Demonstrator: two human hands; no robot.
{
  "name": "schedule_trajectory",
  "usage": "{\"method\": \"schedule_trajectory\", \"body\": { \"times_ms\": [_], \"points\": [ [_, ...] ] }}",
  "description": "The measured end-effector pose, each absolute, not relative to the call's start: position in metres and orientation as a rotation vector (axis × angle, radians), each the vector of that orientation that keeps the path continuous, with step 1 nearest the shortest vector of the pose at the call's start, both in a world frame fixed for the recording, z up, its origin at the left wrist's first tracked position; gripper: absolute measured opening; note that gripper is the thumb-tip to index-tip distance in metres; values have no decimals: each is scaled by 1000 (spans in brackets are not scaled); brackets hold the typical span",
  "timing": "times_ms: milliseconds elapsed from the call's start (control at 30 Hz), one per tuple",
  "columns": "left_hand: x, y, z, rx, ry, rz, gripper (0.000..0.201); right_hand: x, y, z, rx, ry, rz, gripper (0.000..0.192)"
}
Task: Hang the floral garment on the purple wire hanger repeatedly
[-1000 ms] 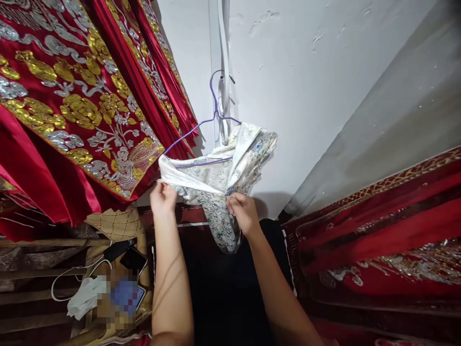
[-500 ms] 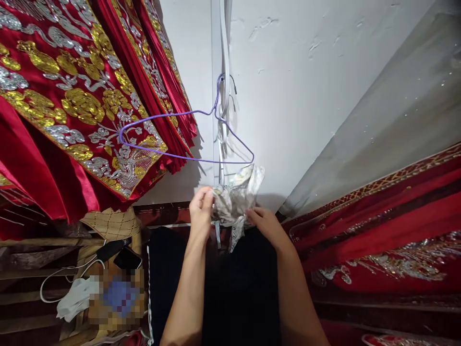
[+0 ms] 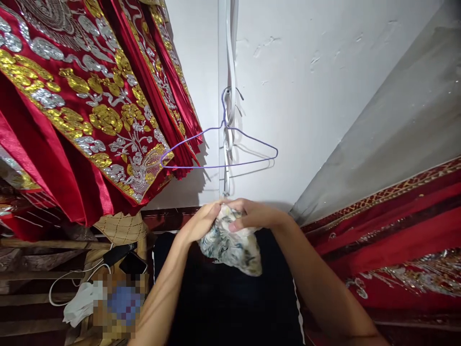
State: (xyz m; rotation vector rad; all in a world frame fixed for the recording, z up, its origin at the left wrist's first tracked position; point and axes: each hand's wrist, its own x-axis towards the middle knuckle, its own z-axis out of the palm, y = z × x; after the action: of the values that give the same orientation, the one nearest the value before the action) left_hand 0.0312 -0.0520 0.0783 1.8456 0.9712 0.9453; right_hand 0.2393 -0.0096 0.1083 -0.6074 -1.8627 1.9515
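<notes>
Both hands grip a bunched, light patterned cloth (image 3: 234, 247) with dark and yellowish marks, in front of my dark clothing. My left hand (image 3: 204, 218) is closed on its upper left edge. From the right, my right hand (image 3: 250, 214) pinches the top, its thumb lying over the front. The cloth's lower part hangs down in folds, and its full shape is hidden. Above the hands a purple wire hanger (image 3: 219, 166) hangs with nothing on it, hooked near a white strip (image 3: 230, 57) on the wall.
Red garments with gold and silver sequins (image 3: 108, 120) hang at left. More red embroidered fabric (image 3: 396, 240) lies at right beside a grey translucent sheet (image 3: 389, 125). A wooden chair at lower left holds a phone (image 3: 133, 264), a white cable (image 3: 54, 290) and tissue (image 3: 82, 305).
My hands have come closer together and lower, gathering the cloth between them. The purple hanger has swung round to face me more squarely, and the view has shifted slightly.
</notes>
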Motion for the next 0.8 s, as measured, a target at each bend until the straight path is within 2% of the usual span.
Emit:
{"method": "schedule_trajectory", "body": {
  "times_ms": [33,100,167,233,300,400,600,800],
  "points": [
    [24,-51,72,1872,994,807,66,244,-3,119,-649,-1996,1840,21],
    [8,-53,60,1936,1104,606,64,251,13,135,-813,-2106,1412,10],
    [-10,-58,55,1993,1218,499,53,254,35,139,-943,-1950,871,16],
    [-29,-62,55,2038,1321,461,43,253,57,133,-980,-1791,568,34],
    [-49,-61,61,2073,1430,459,38,252,75,121,-1010,-1789,570,44],
    [-73,-45,73,2144,1501,526,34,255,87,111,-1081,-1829,694,37],
    [-80,-9,111,2284,1536,794,18,274,73,130,-1128,-1830,643,30],
    [-40,3,156,2426,1452,1246,25,267,45,139,-1012,-1940,733,27]
  ]
}}
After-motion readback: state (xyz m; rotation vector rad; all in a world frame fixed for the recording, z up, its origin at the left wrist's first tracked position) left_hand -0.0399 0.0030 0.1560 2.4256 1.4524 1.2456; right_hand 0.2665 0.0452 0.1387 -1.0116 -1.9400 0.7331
